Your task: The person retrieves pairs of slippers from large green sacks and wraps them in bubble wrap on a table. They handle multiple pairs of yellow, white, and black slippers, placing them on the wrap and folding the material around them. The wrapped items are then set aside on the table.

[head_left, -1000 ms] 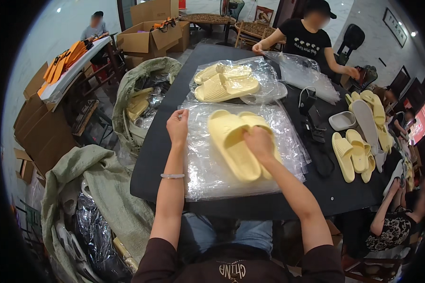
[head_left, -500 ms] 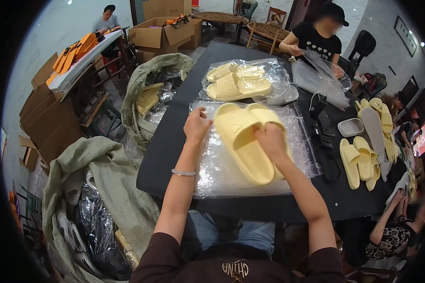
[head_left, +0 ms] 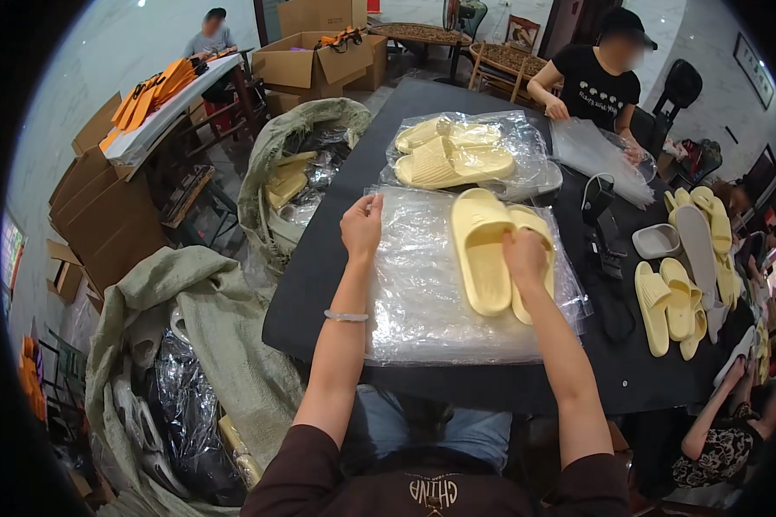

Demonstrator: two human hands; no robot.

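Note:
A pair of pale yellow slide slippers [head_left: 485, 267] lies side by side, toes away from me, over the right half of a stack of clear plastic bags [head_left: 414, 293]. My right hand [head_left: 526, 256] is closed round the strap area of the right slipper; its fingertips are partly hidden. At the stack's far left corner my left hand [head_left: 361, 227] pinches the edge of the top bag, fingers pressed together. Just beyond the stack, more yellow slippers [head_left: 457, 160] rest in clear bags.
Loose yellow slippers [head_left: 664, 302] and grey ones [head_left: 697, 246] sit at the table's right, near a black device [head_left: 599, 220]. Woven sacks [head_left: 203, 319] of bagged footwear stand left of the black table [head_left: 319, 293]. Across it, a person [head_left: 599, 82] handles clear bags [head_left: 599, 159].
The slippers have moved right in my right hand and turned straighter, uncovering the left part of the bag stack. My left hand's fingers have closed at the bag's far left corner.

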